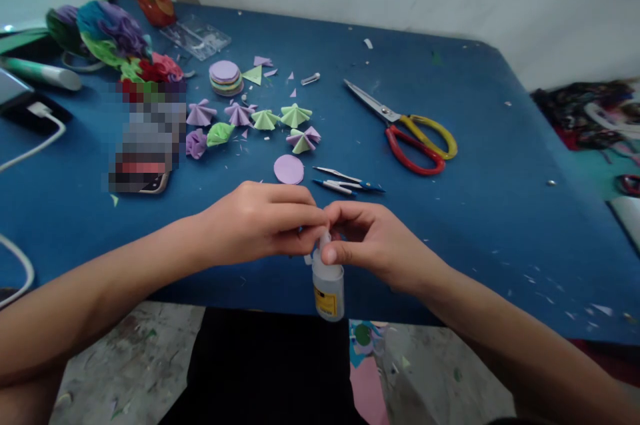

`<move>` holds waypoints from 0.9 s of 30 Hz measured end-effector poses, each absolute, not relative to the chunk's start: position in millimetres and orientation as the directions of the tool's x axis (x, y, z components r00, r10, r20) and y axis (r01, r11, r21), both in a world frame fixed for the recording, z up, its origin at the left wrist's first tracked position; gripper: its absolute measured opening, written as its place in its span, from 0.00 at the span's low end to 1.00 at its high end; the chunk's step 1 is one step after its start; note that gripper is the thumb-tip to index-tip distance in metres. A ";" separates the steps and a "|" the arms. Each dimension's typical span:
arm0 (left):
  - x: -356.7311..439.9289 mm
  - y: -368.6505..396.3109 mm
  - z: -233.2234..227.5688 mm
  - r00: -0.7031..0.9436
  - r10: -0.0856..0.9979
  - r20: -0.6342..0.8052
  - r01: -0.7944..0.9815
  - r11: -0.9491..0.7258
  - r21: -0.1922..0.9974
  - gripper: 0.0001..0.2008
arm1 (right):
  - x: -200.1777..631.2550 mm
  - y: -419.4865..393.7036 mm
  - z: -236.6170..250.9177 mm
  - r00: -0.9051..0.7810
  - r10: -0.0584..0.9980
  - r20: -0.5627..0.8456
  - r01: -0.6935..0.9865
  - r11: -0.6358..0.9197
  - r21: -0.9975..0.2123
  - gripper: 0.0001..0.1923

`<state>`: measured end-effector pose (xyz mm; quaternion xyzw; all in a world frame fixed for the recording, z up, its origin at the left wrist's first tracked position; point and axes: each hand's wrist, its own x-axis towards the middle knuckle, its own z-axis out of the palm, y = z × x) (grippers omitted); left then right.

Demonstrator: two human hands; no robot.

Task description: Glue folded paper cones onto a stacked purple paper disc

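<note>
A small translucent glue bottle (329,295) with a yellow label hangs upright over the table's front edge. My right hand (373,238) grips it near the neck with thumb and fingers. At the nozzle, the fingertips of my left hand (273,221) are pinched together and meet those of the right; the very tip is hidden between them. Just beyond the hands lie a purple paper circle (289,169) and blue-and-white tweezers (347,181). Folded paper pieces in purple (240,113) and green (295,115) sit farther back, near a stack of paper circles (225,76).
Red-and-yellow-handled scissors (423,138) lie right of centre. On the left are a phone (150,145), bunched colourful fabric-like material (113,31) and a white cable (35,145). A hair clip (311,79) and paper scraps dot the blue table (500,211).
</note>
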<state>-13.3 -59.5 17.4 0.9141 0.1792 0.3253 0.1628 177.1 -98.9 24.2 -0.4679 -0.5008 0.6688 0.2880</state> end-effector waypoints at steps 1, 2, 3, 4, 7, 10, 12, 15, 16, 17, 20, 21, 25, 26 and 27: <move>-11.5 -59.6 17.3 0.710 0.470 0.524 0.218 -0.855 0.471 0.13 | 177.1 -98.9 24.3 -0.388 0.861 -0.329 0.092 -0.319 -0.943 0.17; -10.1 -59.8 17.4 0.702 0.501 0.506 0.219 -0.828 0.516 0.13 | 177.1 -98.8 24.4 -0.385 0.866 -0.320 0.096 -0.308 -0.947 0.17; -9.1 -60.2 17.9 0.694 0.527 0.491 0.221 -0.804 0.552 0.13 | 177.0 -98.7 24.5 -0.387 0.867 -0.313 0.095 -0.300 -0.949 0.17; -8.5 -60.6 18.6 0.689 0.543 0.481 0.218 -0.788 0.577 0.12 | 177.0 -98.7 24.6 -0.392 0.868 -0.306 0.091 -0.294 -0.951 0.17; -9.1 -61.0 21.1 0.691 0.537 0.484 0.191 -0.781 0.594 0.10 | 177.1 -100.1 25.9 -0.389 0.880 -0.272 0.114 -0.247 -0.962 0.17; -13.2 -60.8 22.4 0.711 0.446 0.544 0.162 -0.857 0.490 0.07 | 176.7 -104.8 28.9 -0.321 0.927 -0.194 0.220 -0.126 -0.967 0.16; -17.3 -61.9 22.4 0.745 0.373 0.553 0.165 -0.906 0.390 0.07 | 175.9 -109.0 31.1 -0.270 0.955 -0.127 0.291 -0.044 -0.956 0.15; -23.9 -66.5 22.2 0.803 0.334 0.493 0.195 -0.930 0.313 0.11 | 174.5 -114.3 32.8 -0.234 0.972 -0.025 0.361 0.063 -0.930 0.15; -25.7 -68.5 22.2 0.811 0.336 0.479 0.203 -0.930 0.307 0.12 | 174.2 -115.5 32.8 -0.233 0.973 0.001 0.386 0.093 -0.918 0.15; -26.9 -70.3 22.3 0.814 0.336 0.473 0.207 -0.930 0.305 0.12 | 174.1 -116.3 32.6 -0.233 0.972 0.024 0.412 0.121 -0.903 0.15; -26.6 -73.4 22.7 0.808 0.340 0.481 0.206 -0.928 0.310 0.11 | 175.2 -117.3 31.3 -0.246 0.965 0.085 0.476 0.197 -0.857 0.15; -25.0 -73.6 22.8 0.798 0.340 0.498 0.204 -0.929 0.308 0.10 | 175.8 -117.5 30.7 -0.250 0.963 0.104 0.487 0.218 -0.846 0.15; -13.5 -73.5 23.3 0.687 0.417 0.595 0.203 -0.896 0.394 0.05 | 177.7 -117.7 27.9 -0.244 0.953 0.181 0.494 0.283 -0.822 0.14; -10.5 -73.8 23.5 0.655 0.467 0.594 0.201 -0.865 0.459 0.05 | 177.9 -117.6 27.1 -0.237 0.951 0.198 0.493 0.293 -0.819 0.14; -7.8 -74.1 23.7 0.629 0.522 0.576 0.194 -0.823 0.534 0.05 | 177.9 -117.3 26.2 -0.233 0.949 0.211 0.490 0.302 -0.818 0.14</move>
